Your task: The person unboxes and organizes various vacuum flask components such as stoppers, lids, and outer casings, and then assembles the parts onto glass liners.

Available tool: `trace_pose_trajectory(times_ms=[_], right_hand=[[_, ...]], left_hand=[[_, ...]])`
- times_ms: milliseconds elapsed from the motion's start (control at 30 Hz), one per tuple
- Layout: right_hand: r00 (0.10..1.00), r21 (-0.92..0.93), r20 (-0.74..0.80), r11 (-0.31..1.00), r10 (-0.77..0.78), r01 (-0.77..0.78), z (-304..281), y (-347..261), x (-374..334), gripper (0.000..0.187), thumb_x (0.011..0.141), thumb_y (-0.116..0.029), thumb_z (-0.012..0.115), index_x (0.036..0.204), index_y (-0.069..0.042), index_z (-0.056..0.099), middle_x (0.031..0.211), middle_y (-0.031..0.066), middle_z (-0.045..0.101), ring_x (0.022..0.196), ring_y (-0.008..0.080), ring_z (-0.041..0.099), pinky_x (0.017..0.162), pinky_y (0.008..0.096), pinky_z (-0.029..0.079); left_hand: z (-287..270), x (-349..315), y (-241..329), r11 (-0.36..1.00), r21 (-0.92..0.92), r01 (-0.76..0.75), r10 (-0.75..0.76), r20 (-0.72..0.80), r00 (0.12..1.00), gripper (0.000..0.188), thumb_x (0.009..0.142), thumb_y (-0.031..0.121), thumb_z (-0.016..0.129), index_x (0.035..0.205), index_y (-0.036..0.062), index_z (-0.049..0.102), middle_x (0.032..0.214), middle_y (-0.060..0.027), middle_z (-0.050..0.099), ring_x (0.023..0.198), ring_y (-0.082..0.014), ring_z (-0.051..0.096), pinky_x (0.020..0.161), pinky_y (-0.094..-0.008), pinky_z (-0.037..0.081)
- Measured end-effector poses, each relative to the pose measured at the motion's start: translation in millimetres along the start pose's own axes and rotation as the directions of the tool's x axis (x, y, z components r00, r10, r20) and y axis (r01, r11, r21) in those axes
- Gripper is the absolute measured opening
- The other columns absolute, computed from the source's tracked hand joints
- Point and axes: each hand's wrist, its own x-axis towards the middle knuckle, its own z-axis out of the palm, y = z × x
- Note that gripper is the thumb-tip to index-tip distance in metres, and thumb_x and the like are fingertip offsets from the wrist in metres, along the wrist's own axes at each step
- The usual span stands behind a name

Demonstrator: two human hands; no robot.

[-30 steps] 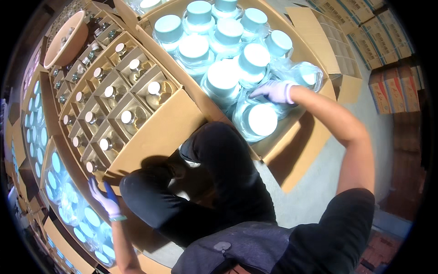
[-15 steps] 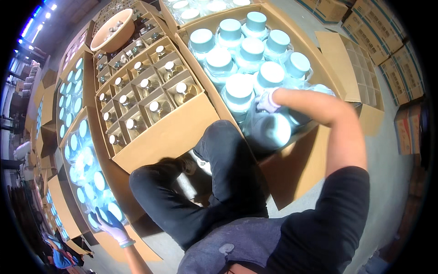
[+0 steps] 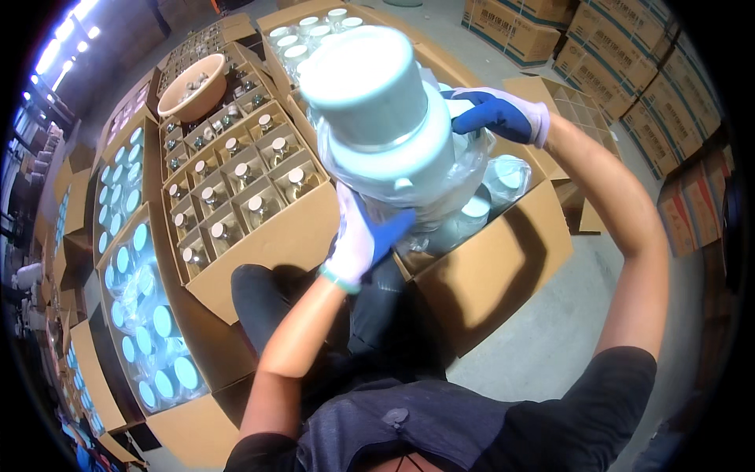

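Note:
A large pale-blue vacuum flask (image 3: 393,149) with a wide cup-shaped lid is lifted up close before me, wrapped in clear plastic. My left hand (image 3: 358,240), in a white and blue glove, grips its lower left side, with the fingers partly hidden behind it. At its right, my right hand (image 3: 499,118) in a matching glove holds the flask by its wrapped side, fingers bent. Below and behind it is an open carton (image 3: 503,259), where more bagged flasks (image 3: 507,177) stand. The lifted flask hides much of this carton.
Left of it, a divided carton (image 3: 259,244) holds several white-capped shiny bottles. A peach basin (image 3: 193,94) with small pieces rests farther back. Another carton of blue-lidded flasks (image 3: 145,338) stands at left. An empty divided carton (image 3: 578,110) and stacked sealed boxes (image 3: 629,63) are at right.
The flask has come up out of the carton toward me. My left hand has moved from the left carton's lids onto the flask; my right hand has risen with it.

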Motion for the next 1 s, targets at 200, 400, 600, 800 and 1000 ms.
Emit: trace_pose_trajectory(times_ms=[200, 400, 600, 800, 1000], right_hand=[[0.958, 0.141, -0.215, 0.964, -0.191, 0.224, -13.8, -15.3, -46.7, 0.035, 0.096, -0.015, 0.054, 0.125, 0.002, 0.061, 0.126, 0.0106, 0.063, 0.12, 0.019, 0.057, 0.109, 0.0348, 0.04], [0.864, 0.392, -0.11, 0.777, -0.491, 0.492, 24.3, -36.5, -26.9, 0.033, 0.097, -0.013, 0.049, 0.124, 0.001, 0.062, 0.127, 0.0123, 0.062, 0.121, 0.023, 0.056, 0.109, 0.038, 0.04], [0.92, 0.589, -0.206, 0.709, -0.333, 0.388, 130.7, -59.7, 19.3, 0.043, 0.094, -0.021, 0.059, 0.129, 0.004, 0.055, 0.124, 0.0125, 0.061, 0.118, 0.0216, 0.057, 0.105, 0.0349, 0.043], [0.886, 0.027, -0.197, 0.901, -0.419, 0.433, 239.2, 37.2, 52.8, 0.051, 0.089, -0.019, 0.068, 0.132, 0.001, 0.051, 0.126, 0.0108, 0.057, 0.116, 0.0176, 0.054, 0.101, 0.0306, 0.042], [0.922, 0.081, 0.052, 0.922, -0.383, 0.378, 355.5, 125.9, 48.6, 0.061, 0.087, -0.02, 0.067, 0.14, -0.003, 0.042, 0.145, 0.0142, 0.039, 0.134, 0.0237, 0.037, 0.111, 0.0388, 0.033]], left_hand=[[-7.7, -11.5, -67.2, 0.975, -0.194, 0.107, -0.098, 0.056, 0.994, 0.041, 0.08, 0.018, 0.074, 0.114, -0.0005, 0.062, 0.107, -0.0171, 0.063, 0.102, -0.0325, 0.06, 0.09, -0.04, 0.048], [-106.0, -54.5, -94.2, 0.896, -0.101, 0.432, -0.376, 0.342, 0.861, 0.031, 0.092, 0.008, 0.063, 0.123, 0.002, 0.061, 0.113, -0.0048, 0.067, 0.105, -0.0127, 0.06, 0.089, -0.031, 0.05], [-185.2, -61.8, -18.8, 0.893, 0.379, -0.242, 0.196, 0.157, 0.968, 0.054, 0.092, 0.013, 0.063, 0.142, 0.0038, 0.045, 0.141, -0.0118, 0.052, 0.127, -0.0236, 0.051, 0.107, -0.0363, 0.041], [-297.8, -89.4, -34.3, 0.981, 0.191, 0.043, -0.009, -0.172, 0.985, 0.039, 0.098, 0.018, 0.051, 0.132, 0.0001, 0.051, 0.128, -0.0144, 0.059, 0.115, -0.023, 0.058, 0.097, -0.0352, 0.048], [-374.1, -97.6, -89.8, 0.808, -0.521, 0.276, -0.512, -0.388, 0.766, 0.04, 0.103, 0.039, 0.047, 0.106, 0.0022, 0.063, 0.095, -0.0064, 0.067, 0.086, -0.0135, 0.064, 0.077, -0.0305, 0.052]])
